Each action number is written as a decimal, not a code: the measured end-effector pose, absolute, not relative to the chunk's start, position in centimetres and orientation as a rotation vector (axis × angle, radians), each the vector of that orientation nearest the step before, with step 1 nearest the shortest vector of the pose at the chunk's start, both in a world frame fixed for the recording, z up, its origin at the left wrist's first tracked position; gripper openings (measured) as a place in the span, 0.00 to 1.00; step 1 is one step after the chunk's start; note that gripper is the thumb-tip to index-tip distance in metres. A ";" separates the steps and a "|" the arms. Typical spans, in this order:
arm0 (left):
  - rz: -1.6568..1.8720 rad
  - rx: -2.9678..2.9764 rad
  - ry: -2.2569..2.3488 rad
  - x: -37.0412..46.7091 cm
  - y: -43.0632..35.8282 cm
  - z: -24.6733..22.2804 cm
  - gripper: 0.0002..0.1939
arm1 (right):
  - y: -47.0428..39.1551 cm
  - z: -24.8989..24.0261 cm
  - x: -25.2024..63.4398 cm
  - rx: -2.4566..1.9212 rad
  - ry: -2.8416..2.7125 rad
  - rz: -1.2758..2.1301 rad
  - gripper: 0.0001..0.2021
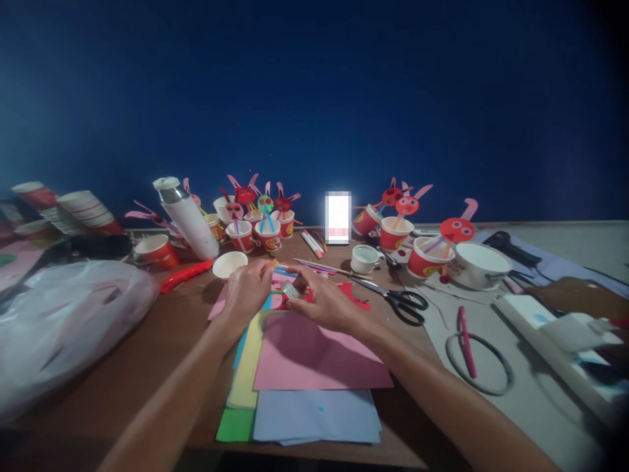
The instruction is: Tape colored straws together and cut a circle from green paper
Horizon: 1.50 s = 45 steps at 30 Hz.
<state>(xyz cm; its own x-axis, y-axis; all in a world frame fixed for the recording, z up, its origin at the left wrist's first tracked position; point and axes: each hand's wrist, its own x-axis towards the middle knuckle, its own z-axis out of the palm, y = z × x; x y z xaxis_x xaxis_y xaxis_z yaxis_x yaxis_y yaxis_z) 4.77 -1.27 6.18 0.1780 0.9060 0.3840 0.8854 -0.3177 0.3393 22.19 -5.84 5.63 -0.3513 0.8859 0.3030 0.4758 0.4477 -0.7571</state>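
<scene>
My left hand [250, 288] is over the far end of the paper stack, its fingers closed together. What they hold, if anything, is too small to make out. Close beside it, my right hand [327, 301] has its thumb and fingers closed around a small, pale, ribbed object [289, 290] whose kind I cannot tell. Beneath both hands are red paper pieces [361, 300] and blue and green strips, partly covered. A pink paper sheet [324, 357] lies nearer to me, on top of pale blue sheets [317, 419], with yellow paper [243, 380] at the left.
Paper cups with paper-cut animal heads [268, 229] line the back. Black-handled scissors [405, 303] and a white mug [364, 259] lie to the right. A white bottle [189, 219], a red utility knife [185, 275] and a plastic bag [73, 328] occupy the left. A power strip [550, 354] is far right.
</scene>
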 end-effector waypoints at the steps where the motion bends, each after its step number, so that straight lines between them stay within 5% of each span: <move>1: 0.834 2.379 1.821 4.5 -1.1 6.3 0.14 | -5.9 5.6 22.2 -1.093 -1.984 0.736 0.25; 22: 0.953 2.243 1.960 1.8 0.4 9.2 0.16 | -5.9 3.1 21.0 -0.670 -2.137 0.241 0.10; 38: 0.562 2.616 1.432 4.1 -3.2 12.1 0.16 | -5.4 -0.2 22.2 -0.776 -2.237 0.237 0.29; 45: 0.562 2.570 1.354 4.1 -3.4 12.2 0.15 | -5.5 0.2 22.7 -0.848 -2.122 0.157 0.10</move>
